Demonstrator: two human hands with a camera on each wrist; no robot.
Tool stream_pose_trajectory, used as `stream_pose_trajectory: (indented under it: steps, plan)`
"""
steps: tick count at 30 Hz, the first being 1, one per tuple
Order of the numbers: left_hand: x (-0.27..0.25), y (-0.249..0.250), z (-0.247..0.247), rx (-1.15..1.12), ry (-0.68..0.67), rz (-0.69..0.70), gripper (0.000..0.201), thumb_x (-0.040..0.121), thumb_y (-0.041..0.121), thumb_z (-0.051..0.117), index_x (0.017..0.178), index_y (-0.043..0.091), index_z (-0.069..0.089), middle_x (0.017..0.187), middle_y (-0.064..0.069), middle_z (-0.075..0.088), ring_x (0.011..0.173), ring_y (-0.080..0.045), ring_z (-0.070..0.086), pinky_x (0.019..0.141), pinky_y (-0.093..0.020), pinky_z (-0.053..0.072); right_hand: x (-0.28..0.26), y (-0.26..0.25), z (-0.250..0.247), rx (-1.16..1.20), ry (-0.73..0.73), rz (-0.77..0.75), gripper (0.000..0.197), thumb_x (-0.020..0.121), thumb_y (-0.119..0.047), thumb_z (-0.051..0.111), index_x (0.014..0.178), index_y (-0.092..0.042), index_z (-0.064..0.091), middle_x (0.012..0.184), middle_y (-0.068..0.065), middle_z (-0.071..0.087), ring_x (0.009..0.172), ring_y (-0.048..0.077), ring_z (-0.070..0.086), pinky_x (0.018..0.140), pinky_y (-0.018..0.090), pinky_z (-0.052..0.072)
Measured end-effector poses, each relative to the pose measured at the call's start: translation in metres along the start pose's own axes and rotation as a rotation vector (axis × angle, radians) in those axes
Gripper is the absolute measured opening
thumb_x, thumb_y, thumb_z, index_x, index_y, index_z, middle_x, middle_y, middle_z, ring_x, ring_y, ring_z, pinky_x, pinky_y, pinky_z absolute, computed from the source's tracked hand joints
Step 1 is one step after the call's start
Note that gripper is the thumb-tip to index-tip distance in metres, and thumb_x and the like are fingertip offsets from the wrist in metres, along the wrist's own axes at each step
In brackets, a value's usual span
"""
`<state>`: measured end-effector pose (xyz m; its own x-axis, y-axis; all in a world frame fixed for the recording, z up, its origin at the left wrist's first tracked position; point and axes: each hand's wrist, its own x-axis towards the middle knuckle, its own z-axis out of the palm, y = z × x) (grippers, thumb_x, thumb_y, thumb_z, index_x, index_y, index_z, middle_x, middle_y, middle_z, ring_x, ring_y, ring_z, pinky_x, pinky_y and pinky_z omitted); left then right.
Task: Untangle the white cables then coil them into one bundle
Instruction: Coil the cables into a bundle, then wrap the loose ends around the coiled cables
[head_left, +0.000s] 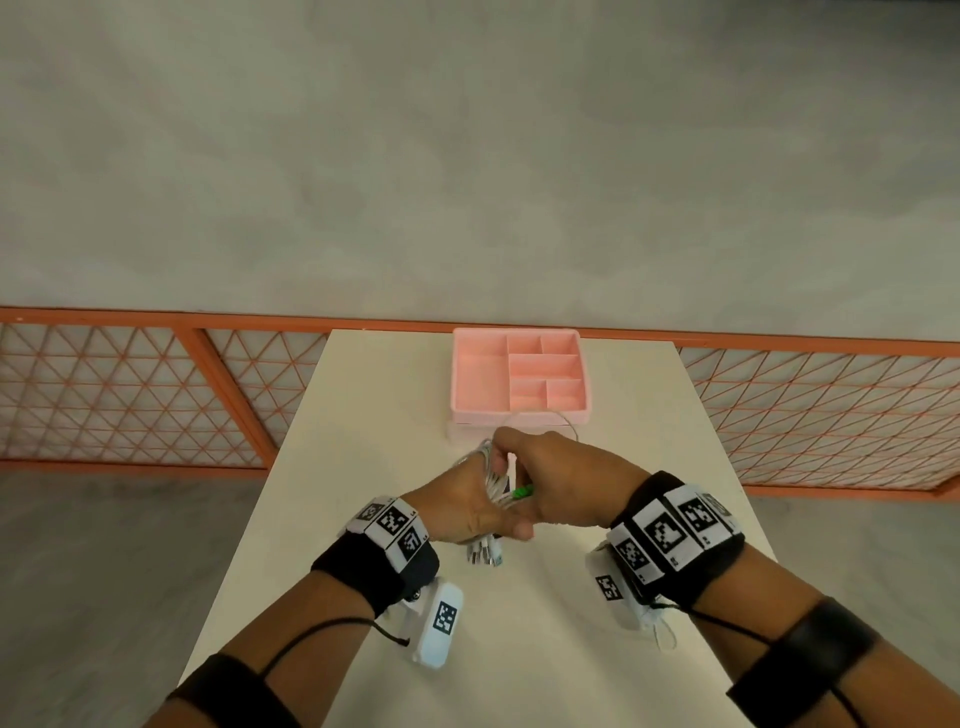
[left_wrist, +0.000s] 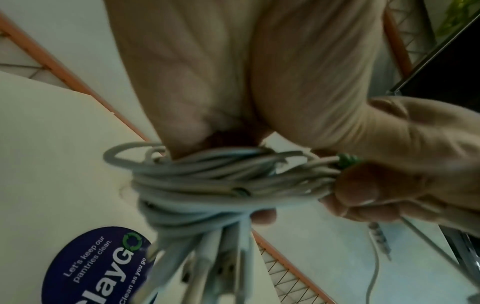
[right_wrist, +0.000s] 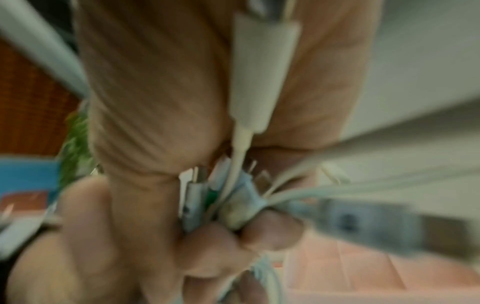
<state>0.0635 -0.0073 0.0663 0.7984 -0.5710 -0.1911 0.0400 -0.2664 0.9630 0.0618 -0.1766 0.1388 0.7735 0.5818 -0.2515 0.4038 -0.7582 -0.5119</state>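
A coiled bundle of white cables (head_left: 492, 480) hangs above the middle of the table, held between both hands. My left hand (head_left: 465, 506) grips the coil from the left, and several connector ends (head_left: 485, 553) dangle below it. My right hand (head_left: 550, 478) pinches the same bundle beside a green tie (head_left: 522, 492). In the left wrist view the wound strands (left_wrist: 207, 181) run across to the green tie (left_wrist: 346, 160), where the right hand's fingertips (left_wrist: 361, 185) press on them. The right wrist view is blurred and shows plugs (right_wrist: 233, 197) bunched between fingers. One thin strand (head_left: 569, 423) loops toward the tray.
A pink tray (head_left: 470, 379) with several compartments stands at the far end of the cream table (head_left: 597, 649). A round blue sticker (left_wrist: 98, 267) lies on the tabletop. Orange mesh railing (head_left: 130, 389) runs behind the table on both sides.
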Motion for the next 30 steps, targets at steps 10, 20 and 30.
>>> stream_pose_trajectory:
  steps: [10, 20, 30]
  plan:
    - [-0.008, 0.007, 0.012, 0.224, 0.048, -0.143, 0.01, 0.085, 0.01, 0.065, 0.081, 0.011, 0.056, 0.062, -0.007, 0.058, 0.054, -0.018, 0.059, 0.052, -0.023, 0.047, 0.001, 0.021, -0.004, -0.126, 0.022, -0.06, 0.084, 0.081, -0.043, 0.076, 0.15, -0.036, 0.028, 0.13, -0.007, 0.034, 0.088, 0.017, 0.06, 0.073, 0.029, 0.051]
    - [-0.009, 0.004, 0.014, 0.108, 0.056, -0.249, 0.032, 0.076, 0.037, 0.068, 0.08, 0.006, 0.059, 0.06, -0.009, 0.055, 0.048, -0.023, 0.057, 0.068, -0.065, 0.057, 0.006, 0.041, -0.008, -0.338, -0.03, -0.001, 0.036, 0.089, -0.021, 0.064, 0.125, -0.022, 0.059, 0.119, -0.001, 0.062, 0.101, 0.02, 0.061, 0.085, 0.037, 0.052]
    - [-0.014, 0.028, 0.013, -0.537, 0.002, -0.246, 0.024, 0.097, 0.024, 0.061, 0.085, 0.003, 0.061, 0.053, 0.002, 0.042, 0.041, -0.008, 0.041, 0.056, -0.032, 0.055, 0.004, 0.062, 0.007, -0.063, 0.299, -0.102, 0.016, 0.097, -0.022, 0.055, 0.105, -0.019, 0.068, 0.096, -0.004, 0.073, 0.084, 0.017, 0.065, 0.076, 0.035, 0.051]
